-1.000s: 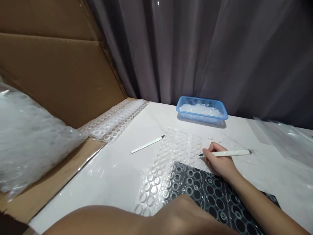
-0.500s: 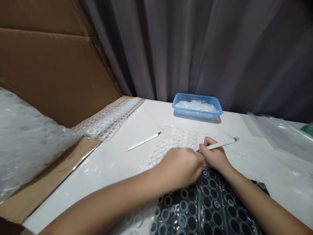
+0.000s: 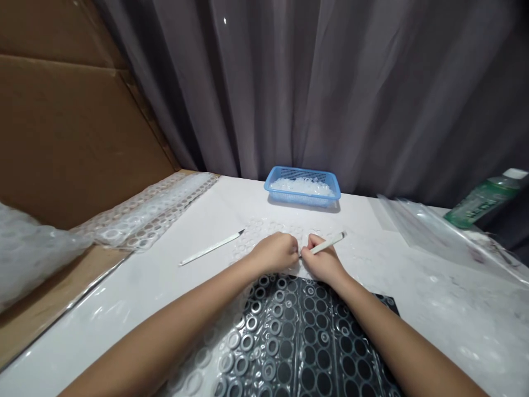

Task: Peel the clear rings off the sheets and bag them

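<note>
The slim, white, pen-like tool [image 3: 330, 241] is in the right hand [image 3: 324, 263]. The thumb and fingers pinch it near its front end, and its back end sticks up and out to the right of the grip. The left hand [image 3: 276, 252] is just beside this grip, on its left. Its fingers are curled in, but I cannot tell if they pinch anything. Both hands are low over a thin, clear plastic sheet full of round ring shapes [image 3: 275, 325]. The sheet spreads under the grip and down toward the person. Below the grip, a flat black mat [image 3: 387, 301] shows through it. Left of the grip, another slim white tool with a dark tip [image 3: 210, 248] lies on the shiny white table [image 3: 161, 298]. Past the grip sits a shallow blue plastic basket [image 3: 303, 199] with little clear bits [image 3: 303, 186] in it. Far to the right of the grip, a green bottle with a white cap [image 3: 481, 202] leans over. A big brown cardboard piece [image 3: 66, 127] stands far to the left.
</note>
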### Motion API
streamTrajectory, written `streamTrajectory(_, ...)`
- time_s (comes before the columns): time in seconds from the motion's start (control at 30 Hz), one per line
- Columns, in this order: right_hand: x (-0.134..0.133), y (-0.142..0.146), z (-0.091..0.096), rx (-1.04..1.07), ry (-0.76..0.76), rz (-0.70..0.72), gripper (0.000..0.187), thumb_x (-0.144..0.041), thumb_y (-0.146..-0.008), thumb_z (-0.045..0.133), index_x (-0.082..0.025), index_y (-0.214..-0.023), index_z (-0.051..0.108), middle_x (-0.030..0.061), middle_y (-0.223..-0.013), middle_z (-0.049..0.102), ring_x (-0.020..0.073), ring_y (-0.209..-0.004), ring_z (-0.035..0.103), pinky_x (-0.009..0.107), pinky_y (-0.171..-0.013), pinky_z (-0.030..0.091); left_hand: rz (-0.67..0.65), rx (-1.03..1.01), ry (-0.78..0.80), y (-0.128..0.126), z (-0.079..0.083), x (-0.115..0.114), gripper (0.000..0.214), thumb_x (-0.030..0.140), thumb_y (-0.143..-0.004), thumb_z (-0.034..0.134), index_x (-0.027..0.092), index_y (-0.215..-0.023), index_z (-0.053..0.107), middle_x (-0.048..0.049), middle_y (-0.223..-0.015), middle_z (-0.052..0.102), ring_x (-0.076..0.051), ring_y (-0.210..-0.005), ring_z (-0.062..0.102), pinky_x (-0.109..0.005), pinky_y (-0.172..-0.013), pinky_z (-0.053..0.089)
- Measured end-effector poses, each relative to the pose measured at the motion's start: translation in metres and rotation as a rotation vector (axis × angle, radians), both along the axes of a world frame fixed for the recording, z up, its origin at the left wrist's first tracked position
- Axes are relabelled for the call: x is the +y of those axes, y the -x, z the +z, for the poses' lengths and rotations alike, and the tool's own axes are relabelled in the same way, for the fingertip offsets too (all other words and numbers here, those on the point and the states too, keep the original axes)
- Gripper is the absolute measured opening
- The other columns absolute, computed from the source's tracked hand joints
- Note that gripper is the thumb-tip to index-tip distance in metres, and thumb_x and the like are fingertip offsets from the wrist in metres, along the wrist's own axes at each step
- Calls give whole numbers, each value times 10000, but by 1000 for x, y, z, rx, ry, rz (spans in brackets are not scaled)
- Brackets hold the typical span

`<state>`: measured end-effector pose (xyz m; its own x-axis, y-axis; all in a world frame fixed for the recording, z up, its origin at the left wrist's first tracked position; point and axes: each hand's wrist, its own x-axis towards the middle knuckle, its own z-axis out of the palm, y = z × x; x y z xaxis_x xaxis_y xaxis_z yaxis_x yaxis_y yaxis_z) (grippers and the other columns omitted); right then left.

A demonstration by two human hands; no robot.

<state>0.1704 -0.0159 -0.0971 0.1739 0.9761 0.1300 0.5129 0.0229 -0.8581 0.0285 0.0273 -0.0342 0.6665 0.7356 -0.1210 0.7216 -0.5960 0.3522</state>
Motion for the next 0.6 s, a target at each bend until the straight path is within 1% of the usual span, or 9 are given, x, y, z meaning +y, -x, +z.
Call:
streamTrajectory(0.07,1,0,-1,17,9,0,191,-230,-672,474,-233,-556,323,-77,-463,358,124,-487,370,240,-479,249,57,-203,159,7,3,11,160,199,-704,527,151,-747,675,-24,-641,621,-150,-620,554,-239,-562,375)
streamTrajectory(0.13,2,-1,-3,46,9,-3,186,-222,-666,482,-233,-554,334,-78,-457,376,123,-480,380,236,-477,259,184,-458,351,13,6,23,132,230,-704,533,146,-729,632,16,-557,529,-104,-506,460,-217,-484,316)
streamTrajectory(0.2,3,-2,-5,122,3,-38,197,-235,-677,493,-234,-553,339,-77,-449,401,125,-471,403,232,-476,282,318,-682,542,16,7,31,113,253,-713,525,151,-722,573,54,-496,411,-71,-406,328,-209,-407,213)
streamTrajectory(0.27,5,-3,-9,239,1,-95,217,-271,-707,503,-239,-565,342,-76,-441,437,128,-453,424,232,-472,310,390,-786,665,17,4,36,96,257,-713,530,161,-710,527,75,-478,356,-53,-367,248,-208,-381,145)
streamTrajectory(0.33,6,-4,-11,326,0,-136,233,-305,-732,517,-241,-583,351,-76,-437,468,128,-433,433,232,-466,328,372,-780,671,15,0,35,128,272,-713,564,160,-681,512,71,-471,381,-46,-366,259,-197,-378,149)
streamTrajectory(0.43,6,-5,-13,327,-11,-111,261,-339,-742,555,-239,-591,367,-76,-439,470,123,-428,434,230,-463,339,254,-784,630,12,-3,28,252,368,-711,645,159,-670,509,77,-440,388,-42,-378,278,-175,-390,174)
streamTrajectory(0.5,4,-6,-11,328,-18,-75,284,-366,-752,563,-238,-596,365,-75,-447,466,122,-431,432,229,-461,344,151,-835,672,11,-1,21,329,427,-678,698,164,-686,501,89,-439,376,-38,-385,277,-165,-395,181)
streamTrajectory(0.6,0,-7,-5,349,-59,-47,301,-403,-782,553,-238,-616,363,-72,-477,457,122,-445,438,232,-462,355,21,-886,750,12,8,11,369,432,-641,740,167,-688,487,86,-472,405,-38,-398,304,-162,-402,209)
